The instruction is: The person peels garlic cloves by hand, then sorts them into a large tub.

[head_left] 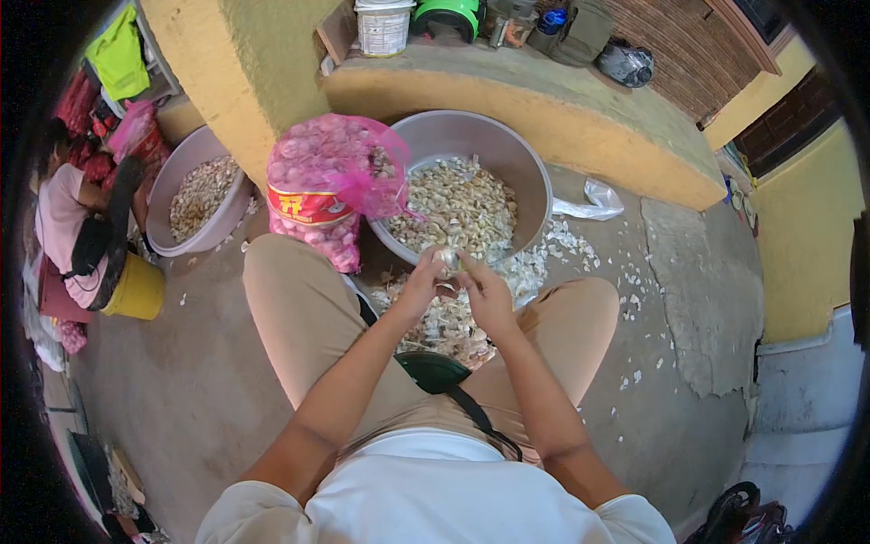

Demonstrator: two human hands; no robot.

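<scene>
Between my knees, my left hand (421, 287) and my right hand (485, 290) meet around a whitish garlic bulb (445, 260). The fingers of both hands are closed on it from either side. Just beyond them stands a large grey-purple basin (535, 172) with many loose garlic cloves (462, 204) inside. Below my hands lies a heap of garlic skins and scraps (444, 328). A pink mesh bag of garlic bulbs (313, 163) with a red label leans against the basin's left side.
Another person (68, 213) sits at the far left by a second basin of cloves (204, 199) and a yellow bucket (138, 286). A raised ledge (544, 113) holds a white bucket (385, 27). Skins and a plastic bag (594, 201) lie on the floor at right.
</scene>
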